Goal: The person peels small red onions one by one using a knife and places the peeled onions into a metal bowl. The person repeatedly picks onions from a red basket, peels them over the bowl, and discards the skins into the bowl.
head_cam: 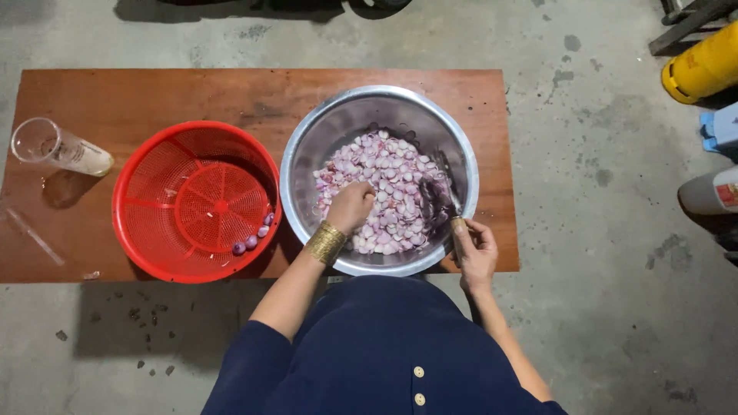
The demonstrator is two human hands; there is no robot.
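A large steel bowl stands on a low wooden table and holds a heap of peeled pale purple shallots. My left hand, with a gold cuff at the wrist, reaches down into the heap with fingers closed among the shallots; what it grips is hidden. My right hand rests at the bowl's near right rim and is shut on a small knife whose blade points into the bowl. A red plastic basket to the left holds three shallots.
A clear plastic cup lies tilted at the table's left end. On the concrete floor at the right are a yellow gas cylinder, a blue object and a white container. Small debris dots the floor near the table's left.
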